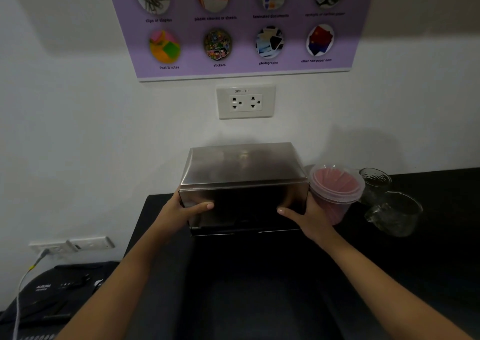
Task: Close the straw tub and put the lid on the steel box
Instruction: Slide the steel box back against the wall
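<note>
A steel box (246,204) stands on the black counter (259,274) against the wall, with its steel lid (242,164) sitting over the top. My left hand (185,208) grips the lid's left front corner, thumb on the front face. My right hand (302,216) grips its right front corner the same way. Just right of the box stands a clear plastic straw tub (336,190) filled with pink straws, a clear lid on top of it.
Two clear glass cups (393,213) stand right of the tub. A wall socket (245,102) and a purple poster (241,25) are above the box. A black shredder (52,295) with a plugged cable sits low at the left.
</note>
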The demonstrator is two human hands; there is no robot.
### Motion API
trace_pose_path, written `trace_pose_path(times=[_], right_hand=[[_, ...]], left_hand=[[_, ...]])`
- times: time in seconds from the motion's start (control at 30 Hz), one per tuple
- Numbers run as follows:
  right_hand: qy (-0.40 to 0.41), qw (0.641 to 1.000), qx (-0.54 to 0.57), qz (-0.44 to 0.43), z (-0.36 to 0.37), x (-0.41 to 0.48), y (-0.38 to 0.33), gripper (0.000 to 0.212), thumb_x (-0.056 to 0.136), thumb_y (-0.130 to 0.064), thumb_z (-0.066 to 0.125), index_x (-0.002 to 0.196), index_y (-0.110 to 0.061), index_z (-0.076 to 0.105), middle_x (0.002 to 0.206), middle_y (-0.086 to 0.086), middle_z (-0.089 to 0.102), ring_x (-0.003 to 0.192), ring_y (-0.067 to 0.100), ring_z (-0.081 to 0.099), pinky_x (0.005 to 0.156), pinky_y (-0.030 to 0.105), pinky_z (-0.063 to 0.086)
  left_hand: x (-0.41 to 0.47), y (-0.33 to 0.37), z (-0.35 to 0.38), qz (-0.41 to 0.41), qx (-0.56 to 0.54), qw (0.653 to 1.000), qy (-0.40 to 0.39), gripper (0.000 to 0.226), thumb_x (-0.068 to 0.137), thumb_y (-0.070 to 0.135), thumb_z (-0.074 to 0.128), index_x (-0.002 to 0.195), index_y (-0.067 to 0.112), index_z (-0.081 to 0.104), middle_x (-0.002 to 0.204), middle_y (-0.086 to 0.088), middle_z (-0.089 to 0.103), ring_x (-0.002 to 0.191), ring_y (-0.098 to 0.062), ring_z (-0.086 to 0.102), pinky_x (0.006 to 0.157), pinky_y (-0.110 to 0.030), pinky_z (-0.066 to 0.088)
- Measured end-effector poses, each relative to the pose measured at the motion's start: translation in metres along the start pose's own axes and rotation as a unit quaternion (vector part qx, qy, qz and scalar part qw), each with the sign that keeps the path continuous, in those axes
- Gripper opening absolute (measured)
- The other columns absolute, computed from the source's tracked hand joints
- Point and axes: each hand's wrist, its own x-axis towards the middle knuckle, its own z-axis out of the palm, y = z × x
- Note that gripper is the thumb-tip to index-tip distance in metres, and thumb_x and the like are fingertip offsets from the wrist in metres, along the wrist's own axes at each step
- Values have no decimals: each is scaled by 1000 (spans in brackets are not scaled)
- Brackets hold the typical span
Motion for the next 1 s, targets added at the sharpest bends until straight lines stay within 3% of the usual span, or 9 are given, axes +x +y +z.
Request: trace_pose_path(times=[0.1, 0.27, 0.53, 0.7, 0.87, 1.0], right_hand=[[-3, 1000, 4, -3, -1, 2, 1, 56, 72, -14, 73, 115, -27, 40, 99, -24, 50, 89, -15, 44, 66, -9, 31], [-13, 1000, 8, -1, -1, 6, 1, 60, 73, -11, 72, 122, -20, 39, 109, -9, 52, 103, 7, 48, 69, -9, 31], [2, 1000, 14, 14, 1, 1, -2, 57, 73, -16, 73, 121, -24, 42, 101, -21, 52, 90, -9, 47, 65, -9, 33], [35, 998, 38, 34, 2, -18, -2, 47, 78, -17, 68, 121, -19, 49, 104, -11, 58, 102, 9, 55, 75, 9, 40], [40, 995, 48, 83, -12, -41, -9, 56, 79, -17, 67, 129, -11, 43, 113, 3, 52, 102, 14, 51, 80, 19, 42], [52, 996, 14, 76, -34, -60, -9, 44, 79, -22, 67, 119, -13, 51, 112, 7, 57, 100, 16, 54, 80, 21, 40]], left_hand=[[1, -1, 2, -1, -8, 1000, -2, 88, 39, 54, 86, 117, 24, 59, 106, 1, 71, 99, -17, 67, 93, -44, 51], [0, -1, 5, 12, -13, 1000, 10, 89, 39, 55, 85, 117, 22, 57, 103, 0, 72, 95, -14, 68, 88, -35, 53], [-5, 0, 10, 5, -22, 999, 32, 85, 42, 49, 83, 117, 21, 55, 103, 5, 69, 94, -11, 66, 82, -27, 52], [-26, -3, 17, -1, 9, 997, 79, 57, 69, 29, 77, 120, 21, 53, 102, 5, 66, 92, -9, 63, 78, -22, 48], [-62, -12, 22, -47, 16, 990, 135, 62, 75, 23, 73, 128, 12, 43, 102, -3, 59, 97, -23, 59, 87, -39, 48], [-85, -11, 40, -85, -14, 988, 128, 37, 75, 22, 73, 106, 13, 54, 86, -3, 61, 75, -18, 60, 67, -29, 48]])
